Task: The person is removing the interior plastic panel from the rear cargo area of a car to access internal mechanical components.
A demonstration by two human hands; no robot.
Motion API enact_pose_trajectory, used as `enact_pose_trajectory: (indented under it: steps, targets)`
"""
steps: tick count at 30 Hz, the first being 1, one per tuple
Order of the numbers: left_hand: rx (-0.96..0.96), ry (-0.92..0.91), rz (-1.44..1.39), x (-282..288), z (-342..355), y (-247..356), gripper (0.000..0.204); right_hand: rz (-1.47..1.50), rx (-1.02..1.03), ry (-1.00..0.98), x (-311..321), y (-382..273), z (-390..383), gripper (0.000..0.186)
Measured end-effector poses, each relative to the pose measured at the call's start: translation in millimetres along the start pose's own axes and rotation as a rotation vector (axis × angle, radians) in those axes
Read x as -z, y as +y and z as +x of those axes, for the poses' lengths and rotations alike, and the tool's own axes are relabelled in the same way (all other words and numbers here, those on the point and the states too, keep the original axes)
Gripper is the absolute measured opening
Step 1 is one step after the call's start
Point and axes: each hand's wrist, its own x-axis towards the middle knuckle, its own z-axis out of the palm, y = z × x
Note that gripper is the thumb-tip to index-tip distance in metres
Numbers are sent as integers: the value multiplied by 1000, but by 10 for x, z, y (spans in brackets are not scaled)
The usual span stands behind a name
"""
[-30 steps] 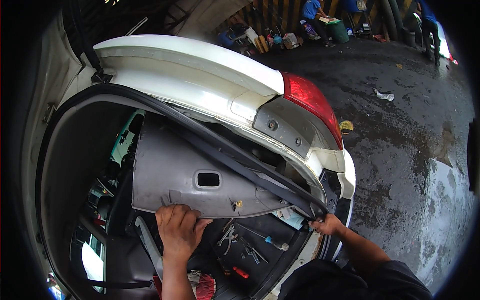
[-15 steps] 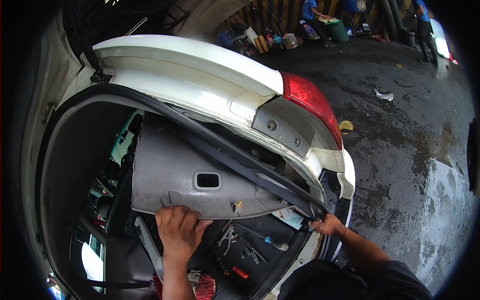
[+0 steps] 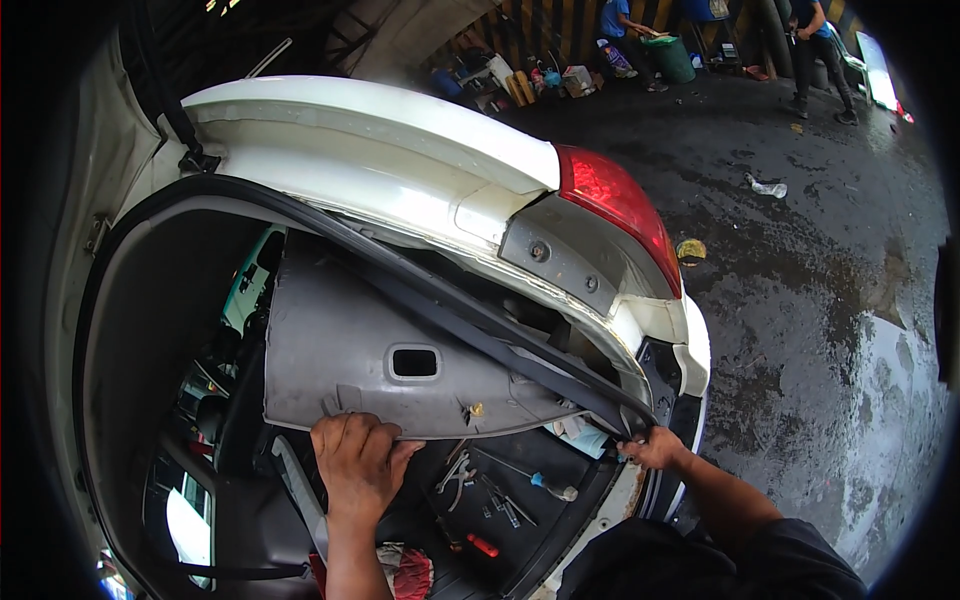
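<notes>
My left hand (image 3: 360, 460) is closed over the lower edge of a grey plastic interior trim panel (image 3: 325, 330). The panel has a rectangular hole and a small yellowish clip, and leans inside the white car's rear opening. My right hand (image 3: 655, 449) is closed at the rear corner, where the black rubber door seal (image 3: 480, 312) ends. Its fingertips are partly hidden, but they appear to pinch the seal. Above the seal, the body's metal edge and dark cavities lie exposed, close to the red tail light (image 3: 620, 205).
On the dark cargo floor lie pliers (image 3: 455, 474), a blue-handled screwdriver (image 3: 553, 487), several sockets, a red-handled tool (image 3: 482, 545) and a red and white cloth (image 3: 408, 572). Two people in blue shirts are far off, near a green bin (image 3: 672, 60). The concrete ground looks wet.
The far person at the upper right has stepped to the left and shows more fully. My view has shifted slightly. Both my hands, the panel and the seal hold their places.
</notes>
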Motion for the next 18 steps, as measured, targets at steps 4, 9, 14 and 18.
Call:
enact_pose_trajectory:
  steps: [4, 9, 14, 18]
  targets:
    - [10, 3, -13, 3, 19, 4, 31, 60, 25, -11, -20, 39, 29, 50]
    - [-9, 9, -19, -4, 34, -10, 35, 53, -28, -17, 39, -95, -44, 50]
    - [-14, 10, -25, 0, 67, 20, 34, 62, -59, -38, 72, -125, -71, 53]
    - [2, 3, -10, 12, 73, 30, 31, 28, -51, -19, 69, -126, -80, 53]
